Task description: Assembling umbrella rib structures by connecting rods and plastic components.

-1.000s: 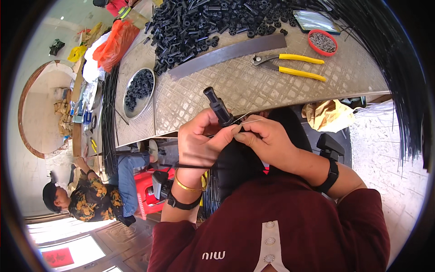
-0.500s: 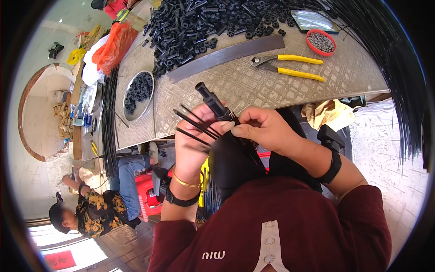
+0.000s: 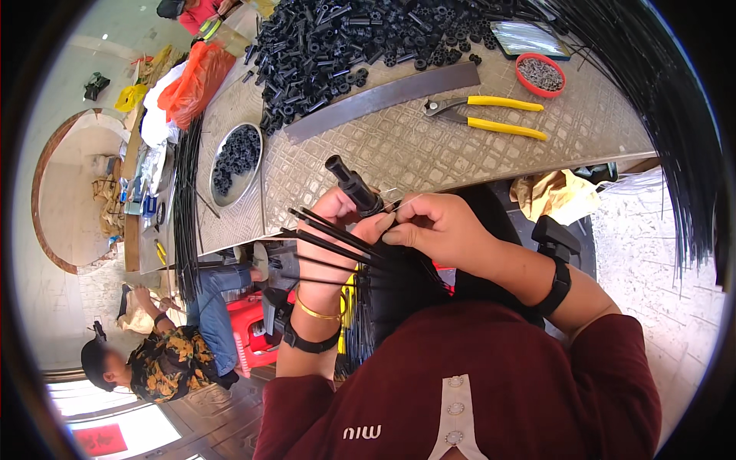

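Observation:
My left hand [image 3: 314, 251] is closed round a black stepped tube [image 3: 353, 184], tilted with its narrow open end away from me. Several thin black rods [image 3: 337, 231] fan out from below the tube toward the left, across my left palm and wrist. My right hand [image 3: 443, 230] meets the left thumb at the tube's lower end, with thumb and forefinger pinched on a fine wire [image 3: 392, 189]. Where the wire and rods join is hidden by my fingertips. Both hands are above my lap, just off the table's near edge.
A heap of black plastic tubes and rings [image 3: 330, 57] covers the far table. Nearer lie a flat metal strip [image 3: 383, 100], yellow-handled cutters [image 3: 506, 129], a metal bowl [image 3: 261, 149] of small black parts and a red dish [image 3: 563, 84]. Long black rods [image 3: 675, 138] hang at right. A co-worker [image 3: 180, 360] sits left.
The tube has shifted slightly left and toward me. More rods now spread out, lower across my left hand and wrist. Both hands keep their grip. The co-worker's hand has moved.

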`<state>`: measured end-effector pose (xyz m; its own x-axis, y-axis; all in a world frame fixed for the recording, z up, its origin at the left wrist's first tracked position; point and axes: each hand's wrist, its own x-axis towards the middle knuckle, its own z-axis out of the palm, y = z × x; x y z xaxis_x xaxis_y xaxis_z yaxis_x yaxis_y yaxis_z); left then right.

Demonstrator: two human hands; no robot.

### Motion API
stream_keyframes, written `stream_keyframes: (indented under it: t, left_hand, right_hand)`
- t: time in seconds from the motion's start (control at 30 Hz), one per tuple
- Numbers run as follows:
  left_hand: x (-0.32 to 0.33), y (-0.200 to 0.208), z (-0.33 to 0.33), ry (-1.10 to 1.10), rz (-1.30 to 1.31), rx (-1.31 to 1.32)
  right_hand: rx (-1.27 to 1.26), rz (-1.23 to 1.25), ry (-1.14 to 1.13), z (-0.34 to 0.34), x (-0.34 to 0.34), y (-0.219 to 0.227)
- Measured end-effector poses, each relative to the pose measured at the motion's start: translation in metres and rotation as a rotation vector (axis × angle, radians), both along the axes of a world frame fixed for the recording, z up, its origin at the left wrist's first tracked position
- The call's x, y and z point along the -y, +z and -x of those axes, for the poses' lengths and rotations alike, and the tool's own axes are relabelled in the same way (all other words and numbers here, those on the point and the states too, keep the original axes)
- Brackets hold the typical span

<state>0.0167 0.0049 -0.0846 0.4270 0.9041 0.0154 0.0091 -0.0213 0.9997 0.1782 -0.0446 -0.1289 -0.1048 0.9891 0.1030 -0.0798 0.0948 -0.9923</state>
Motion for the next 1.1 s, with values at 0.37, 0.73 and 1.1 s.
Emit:
stream_keyframes:
  t: [0.37,0.73,1.1]
  left_hand:
    - [-0.015,0.006,0.016,-0.302,0.206,0.19]
    - [0.01,-0.024,0.02,-0.199,0.44,0.704]
    - [0.03,-0.009,0.033,-0.08,0.176,0.234]
  right_hand:
    - [-0.399,0.456,0.272,-0.011,-0.013,0.001]
    - [-0.228,0.327,0.072,0.021,-0.019,-0.006]
    - [-0.071,0.224,0.061,0.048,-0.015,-0.025]
